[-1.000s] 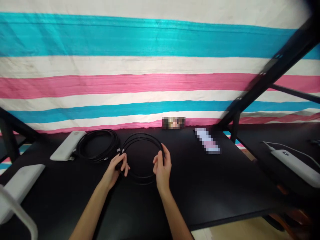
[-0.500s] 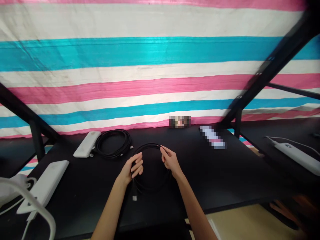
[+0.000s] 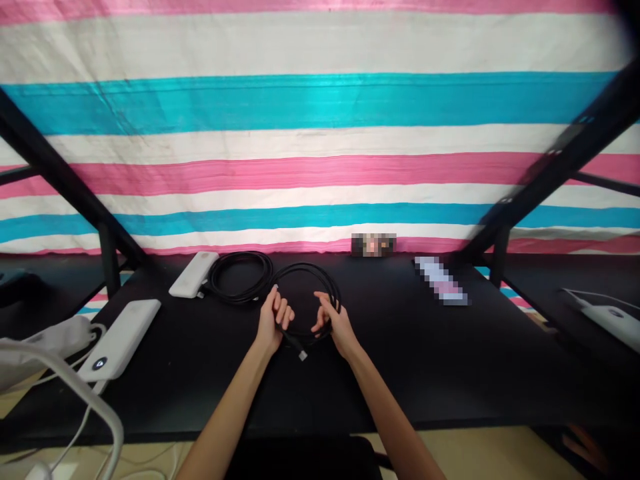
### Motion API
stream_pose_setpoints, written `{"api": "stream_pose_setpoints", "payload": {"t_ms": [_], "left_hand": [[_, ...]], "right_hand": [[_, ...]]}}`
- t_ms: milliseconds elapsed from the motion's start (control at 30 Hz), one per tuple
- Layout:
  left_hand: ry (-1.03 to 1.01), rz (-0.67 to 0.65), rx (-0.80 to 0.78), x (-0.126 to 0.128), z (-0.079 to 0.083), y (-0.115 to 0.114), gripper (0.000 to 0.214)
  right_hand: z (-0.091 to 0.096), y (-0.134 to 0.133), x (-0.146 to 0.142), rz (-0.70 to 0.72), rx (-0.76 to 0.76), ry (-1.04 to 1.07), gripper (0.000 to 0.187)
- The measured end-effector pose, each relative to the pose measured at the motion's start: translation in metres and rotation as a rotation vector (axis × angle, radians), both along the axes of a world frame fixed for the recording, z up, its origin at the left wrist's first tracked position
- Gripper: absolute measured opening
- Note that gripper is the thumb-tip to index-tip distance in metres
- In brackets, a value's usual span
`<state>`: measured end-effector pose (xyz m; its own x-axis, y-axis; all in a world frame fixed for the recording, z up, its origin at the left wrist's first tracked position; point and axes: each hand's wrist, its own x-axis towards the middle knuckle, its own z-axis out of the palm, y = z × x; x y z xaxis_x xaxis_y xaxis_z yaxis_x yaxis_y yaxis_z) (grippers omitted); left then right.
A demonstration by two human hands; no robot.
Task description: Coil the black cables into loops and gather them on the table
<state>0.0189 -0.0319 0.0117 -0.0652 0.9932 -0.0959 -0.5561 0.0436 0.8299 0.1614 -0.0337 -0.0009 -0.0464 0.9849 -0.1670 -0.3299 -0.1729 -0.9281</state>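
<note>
Between my hands is a coil of black cable [image 3: 305, 267], held just above the black table. My left hand [image 3: 274, 320] is closed round the coil's left side, fingers curled. A metal-tipped plug [image 3: 302, 355] hangs from the cable's lower left, to the right of that hand. On the coil's right side my right hand [image 3: 334, 323] has its fingers bent round the cable, with the thumb over it. A second coiled black cable [image 3: 240, 277] lies on the table just beyond and left of my left hand, with its plug ends showing.
A white power bank [image 3: 194, 275] lies beside the second coil, and another white power bank [image 3: 123, 340] sits nearer on the left. White cords and a power strip [image 3: 50, 343] are at far left. A blurred-out phone-like object [image 3: 441, 280] lies right. Black metal posts [image 3: 555, 160] flank the table.
Both hands still hold the coil, which appears tighter and rounder. My right hand has slid down its right side, and the plug has swung up and right. The camera view has shifted left.
</note>
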Motion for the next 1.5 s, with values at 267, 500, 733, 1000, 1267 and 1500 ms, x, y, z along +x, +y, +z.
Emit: {"api": "stream_pose_setpoints", "payload": {"t_ms": [267, 500, 733, 1000, 1267, 1500], "left_hand": [[0.351, 0.050, 0.155, 0.006, 0.003, -0.007, 0.031], [0.484, 0.236, 0.183, -0.001, -0.003, -0.007, 0.037], [0.337, 0.141, 0.043, 0.010, -0.022, -0.002, 0.079], [0.007, -0.031, -0.097, 0.026, -0.015, -0.010, 0.108], [-0.149, -0.185, -0.023, 0.015, 0.010, -0.016, 0.064], [-0.164, -0.217, -0.071, 0.007, 0.006, -0.011, 0.037]], "right_hand": [[0.006, 0.005, 0.014, -0.254, 0.183, 0.089, 0.044], [0.009, 0.002, 0.017, -0.390, 0.301, 0.144, 0.037], [0.012, 0.007, 0.020, -0.538, 0.319, 0.225, 0.040], [0.014, 0.008, 0.022, -0.442, 0.227, 0.294, 0.045], [0.010, 0.007, 0.020, -0.297, 0.176, 0.215, 0.040], [0.001, 0.009, 0.018, -0.194, 0.137, 0.011, 0.038]]}}
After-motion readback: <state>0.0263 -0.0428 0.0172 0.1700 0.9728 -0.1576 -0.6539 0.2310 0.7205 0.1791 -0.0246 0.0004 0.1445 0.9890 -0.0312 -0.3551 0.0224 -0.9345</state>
